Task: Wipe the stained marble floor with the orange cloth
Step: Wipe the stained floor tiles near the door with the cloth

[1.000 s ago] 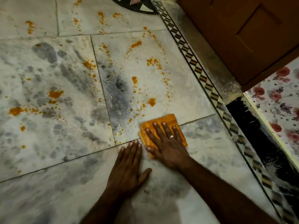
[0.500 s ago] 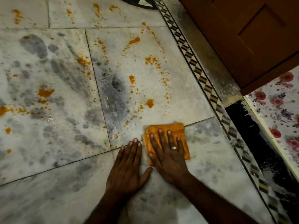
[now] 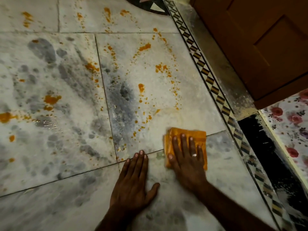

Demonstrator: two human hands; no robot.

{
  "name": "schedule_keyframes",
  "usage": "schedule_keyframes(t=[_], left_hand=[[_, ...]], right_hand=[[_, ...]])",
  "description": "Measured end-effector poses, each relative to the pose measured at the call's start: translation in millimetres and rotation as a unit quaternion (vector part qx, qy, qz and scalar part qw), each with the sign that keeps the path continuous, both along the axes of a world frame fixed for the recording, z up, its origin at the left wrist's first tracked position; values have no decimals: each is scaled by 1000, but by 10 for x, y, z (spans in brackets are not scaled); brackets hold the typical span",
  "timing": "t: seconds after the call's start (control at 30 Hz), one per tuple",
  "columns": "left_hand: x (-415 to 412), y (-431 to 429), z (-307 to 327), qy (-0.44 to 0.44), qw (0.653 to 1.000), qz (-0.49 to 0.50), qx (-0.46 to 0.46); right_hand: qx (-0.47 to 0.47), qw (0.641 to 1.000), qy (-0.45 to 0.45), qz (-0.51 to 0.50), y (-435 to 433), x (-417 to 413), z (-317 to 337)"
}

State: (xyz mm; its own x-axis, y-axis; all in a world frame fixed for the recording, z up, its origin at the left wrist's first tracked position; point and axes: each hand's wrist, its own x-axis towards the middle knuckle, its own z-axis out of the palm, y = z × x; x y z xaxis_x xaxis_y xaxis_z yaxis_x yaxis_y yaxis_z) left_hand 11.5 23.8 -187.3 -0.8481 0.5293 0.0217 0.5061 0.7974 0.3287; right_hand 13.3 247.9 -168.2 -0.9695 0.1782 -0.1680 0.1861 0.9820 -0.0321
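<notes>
1 orange cloth (image 3: 186,139), folded into a thick pad, lies on the marble floor (image 3: 158,67) across a grout line, near the patterned border strip (image 3: 215,90). Our right hand (image 3: 188,162) lies flat on top of it, fingers (image 3: 184,142) spread and extended rather than curled around the fabric, a ring (image 3: 194,154) on 1 of them. The cloth's left edge looks blurred. Just beside it, our left hand (image 3: 133,185) rests palm down on bare marble, fingers together and released, holding nothing, its fingertips touching the same grout line. Orange stains (image 3: 143,47) are scattered over the tiles above and to the left of the cloth, with larger blotches further left (image 3: 51,99) among grey patches. Directly above the cloth the marble shows only a faint yellowish smear. Beyond the border strip we see a brown wooden door (image 3: 258,47) and a floral-printed surface (image 3: 291,124) at the right edge.
</notes>
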Motion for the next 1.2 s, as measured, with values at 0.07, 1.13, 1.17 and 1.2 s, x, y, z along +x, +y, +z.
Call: schedule_keyframes(t=[0.07, 1.13, 1.17, 1.2], left_hand=[[-2, 6, -9, 15, 1000, -2, 8], [-166, -352, -47, 62, 994, 71, -54], [-199, -464, -50, 62, 993, 81, -62], [-233, -529, -52, 59, 992, 88, -68]], right_hand=[[-13, 999, 1, 49, -202, 10, 17], [-9, 998, -69, -10, -29, -998, 178], [-3, 999, -54, -4, -99, -838, 147], [-1, 999, -40, 5, -164, -649, 123]])
